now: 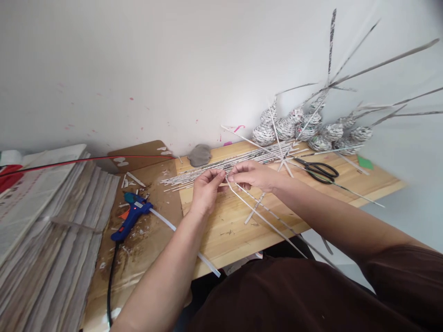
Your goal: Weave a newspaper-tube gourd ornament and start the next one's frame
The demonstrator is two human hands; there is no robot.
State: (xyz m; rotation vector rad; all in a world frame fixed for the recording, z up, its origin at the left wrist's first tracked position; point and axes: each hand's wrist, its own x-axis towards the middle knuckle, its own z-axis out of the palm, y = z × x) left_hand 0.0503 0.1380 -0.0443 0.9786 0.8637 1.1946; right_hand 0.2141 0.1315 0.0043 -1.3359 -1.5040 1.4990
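My left hand (206,186) and my right hand (252,176) meet above the wooden table, fingertips close together. Both are closed in a pinch on the ends of thin rolled paper sticks (265,216), which run down to the right past my right forearm toward my body. How the ends join is too small to make out. Behind my hands lies a bundle of long rolled newspaper sticks (238,159). A star of crossed paper sticks (284,160) rests just beyond my right hand.
Black scissors (320,170) lie at right. Gourd-shaped woven paper pieces (285,129) stand along the wall with long sticks jutting out. On stained cardboard (155,203) at left sits a blue glue gun (133,214), its glue stick jutting toward my left arm. A newspaper stack (62,230) stands far left.
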